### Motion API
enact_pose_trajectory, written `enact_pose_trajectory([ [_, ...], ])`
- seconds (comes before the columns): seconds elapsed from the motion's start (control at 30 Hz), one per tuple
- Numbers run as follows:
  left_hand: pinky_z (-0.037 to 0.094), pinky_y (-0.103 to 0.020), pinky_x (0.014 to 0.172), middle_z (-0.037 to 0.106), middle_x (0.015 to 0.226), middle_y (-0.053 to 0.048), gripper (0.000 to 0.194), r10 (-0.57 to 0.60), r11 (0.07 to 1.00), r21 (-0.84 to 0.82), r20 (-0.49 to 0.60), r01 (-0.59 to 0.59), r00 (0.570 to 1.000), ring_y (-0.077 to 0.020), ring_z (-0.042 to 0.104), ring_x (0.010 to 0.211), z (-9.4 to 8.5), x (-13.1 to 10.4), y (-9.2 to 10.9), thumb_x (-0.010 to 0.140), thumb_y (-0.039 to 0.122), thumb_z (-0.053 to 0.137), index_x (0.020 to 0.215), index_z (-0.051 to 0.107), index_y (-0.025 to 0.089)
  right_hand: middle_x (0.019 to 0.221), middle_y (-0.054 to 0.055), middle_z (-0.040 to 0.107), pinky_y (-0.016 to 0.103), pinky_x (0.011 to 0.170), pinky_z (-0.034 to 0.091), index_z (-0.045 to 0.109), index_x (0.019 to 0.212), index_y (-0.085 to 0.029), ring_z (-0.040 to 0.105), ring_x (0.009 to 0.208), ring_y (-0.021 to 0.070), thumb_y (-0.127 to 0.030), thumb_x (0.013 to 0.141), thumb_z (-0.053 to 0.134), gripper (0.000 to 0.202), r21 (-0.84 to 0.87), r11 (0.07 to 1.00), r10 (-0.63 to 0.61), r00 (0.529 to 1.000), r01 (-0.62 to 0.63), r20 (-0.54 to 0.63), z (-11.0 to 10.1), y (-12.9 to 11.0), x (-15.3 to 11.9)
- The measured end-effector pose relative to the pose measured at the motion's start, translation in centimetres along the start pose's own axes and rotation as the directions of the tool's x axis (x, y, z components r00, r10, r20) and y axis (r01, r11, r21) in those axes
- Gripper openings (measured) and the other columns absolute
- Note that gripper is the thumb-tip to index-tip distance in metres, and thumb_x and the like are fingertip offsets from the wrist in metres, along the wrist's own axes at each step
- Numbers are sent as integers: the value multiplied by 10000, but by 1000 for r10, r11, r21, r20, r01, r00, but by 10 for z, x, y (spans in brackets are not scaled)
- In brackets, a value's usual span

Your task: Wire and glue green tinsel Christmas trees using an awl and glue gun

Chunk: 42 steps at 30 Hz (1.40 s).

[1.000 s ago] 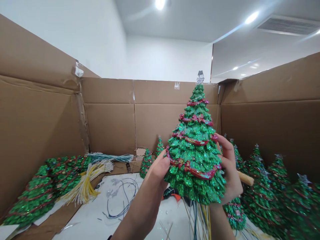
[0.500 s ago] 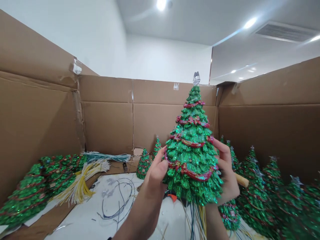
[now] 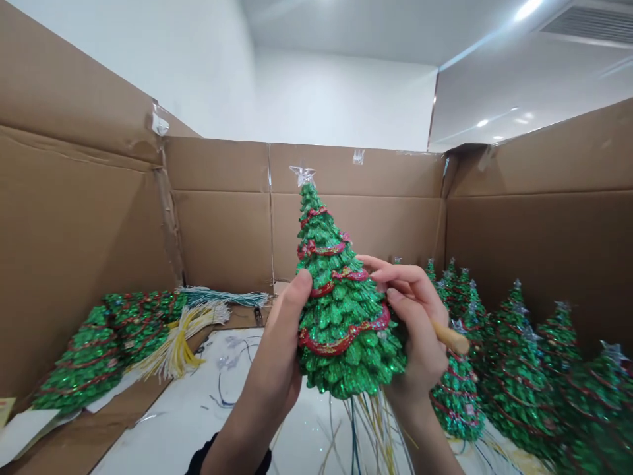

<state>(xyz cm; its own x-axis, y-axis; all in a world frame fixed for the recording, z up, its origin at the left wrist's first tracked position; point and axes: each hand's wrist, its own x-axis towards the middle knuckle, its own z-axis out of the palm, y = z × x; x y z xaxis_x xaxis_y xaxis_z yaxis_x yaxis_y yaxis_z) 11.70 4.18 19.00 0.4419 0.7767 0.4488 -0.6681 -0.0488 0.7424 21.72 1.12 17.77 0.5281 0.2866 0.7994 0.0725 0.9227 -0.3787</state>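
Observation:
A glittery green Christmas tree figurine [image 3: 341, 310] with red garlands is held up in front of me, leaning to the left. A clear star [image 3: 302, 175] tops it. My left hand [image 3: 284, 330] grips its left side, thumb on the front. At the right side, my right hand [image 3: 415, 316] is closed with its fingertips against the tree. A tool with a pale wooden handle [image 3: 451, 338] pokes out from this hand; its working end is hidden. Thin yellow, white and blue wires [image 3: 363, 429] hang below the tree's base.
Several similar trees [image 3: 514, 369] stand at the right, and more trees [image 3: 84, 369] lie at the left. Beside those are bundles of yellow-white wires [image 3: 182, 343] and teal wires [image 3: 227, 297]. Cardboard walls [image 3: 217, 218] enclose the white work surface [image 3: 163, 429].
The tree has shifted left and turned, its tip now tilted left and its star facing me. My right-hand fingers have moved to its upper right side. The view has shifted slightly.

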Motion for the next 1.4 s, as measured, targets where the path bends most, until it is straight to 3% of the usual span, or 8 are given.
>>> enact_pose_trajectory([
  [0.2, 485, -348, 949, 719, 1076, -50, 382, 18, 999, 50, -103, -12, 995, -251, 638, 1060, 1, 1, -2, 852, 453, 630, 1143, 676, 210, 965, 35, 752, 388, 809, 485, 626, 746, -204, 680, 905, 214, -175, 784, 513, 123, 74, 994, 81, 997, -80, -7, 1, 8, 7],
  [0.5, 464, -362, 964, 695, 1140, -64, 456, -9, 991, 134, -41, 15, 999, -258, 619, 1085, 1, 0, 3, 887, 436, 584, 1286, 587, 216, 933, 31, 752, 371, 772, 466, 584, 686, -207, 678, 848, 208, -206, 725, 538, 60, 202, 959, 205, 979, -200, -5, -2, 20, 12],
  [0.7, 457, -368, 969, 690, 1156, -61, 450, -14, 985, 172, -62, 24, 998, -271, 607, 1107, 0, -2, 4, 880, 450, 581, 1271, 595, 227, 928, 28, 745, 375, 772, 471, 586, 671, -214, 669, 840, 201, -212, 726, 534, 75, 182, 962, 206, 978, -202, -7, -3, 18, 13],
  [0.93, 437, -359, 984, 648, 1243, -42, 478, 30, 950, 313, -49, -13, 998, -281, 544, 1199, 3, -10, 6, 880, 495, 567, 1308, 558, 281, 741, 7, 656, 345, 707, 487, 587, 636, -223, 627, 807, 198, -215, 696, 527, 85, 162, 969, 193, 981, -188, -14, -6, 23, 18],
  [1.13, 514, -369, 844, 676, 1151, -79, 579, 76, 950, 305, -39, -61, 996, -305, 630, 1052, 1, -9, 6, 735, 455, 744, 1243, 552, 256, 688, -21, 613, 339, 688, 480, 548, 640, -233, 589, 673, 179, -220, 699, 522, 66, 248, 916, 290, 948, -315, 131, -12, 24, 23],
  [1.27, 497, -418, 901, 689, 1107, -94, 715, 82, 983, 165, -31, -76, 996, -335, 635, 1053, 2, -6, -1, 644, 502, 787, 1254, 537, 226, 695, -21, 610, 343, 689, 478, 559, 658, -233, 587, 656, 181, -241, 720, 526, 70, 243, 905, 293, 925, -349, 241, -10, 24, 20],
  [1.33, 496, -430, 910, 692, 1109, -102, 699, 57, 996, 76, -77, -51, 995, -341, 632, 1068, 5, -6, -3, 683, 533, 739, 1265, 536, 201, 741, -2, 635, 341, 698, 475, 568, 672, -224, 605, 707, 189, -257, 733, 519, 85, 192, 929, 279, 939, -317, 198, -6, 26, 18],
  [1.4, 504, -425, 902, 696, 1106, -101, 671, 51, 998, 28, -137, -48, 989, -328, 641, 1057, 8, -7, -3, 720, 519, 707, 1276, 531, 188, 812, 14, 655, 315, 671, 465, 579, 709, -216, 597, 721, 174, -273, 772, 514, 108, 101, 966, 233, 972, -236, 45, -3, 26, 18],
])
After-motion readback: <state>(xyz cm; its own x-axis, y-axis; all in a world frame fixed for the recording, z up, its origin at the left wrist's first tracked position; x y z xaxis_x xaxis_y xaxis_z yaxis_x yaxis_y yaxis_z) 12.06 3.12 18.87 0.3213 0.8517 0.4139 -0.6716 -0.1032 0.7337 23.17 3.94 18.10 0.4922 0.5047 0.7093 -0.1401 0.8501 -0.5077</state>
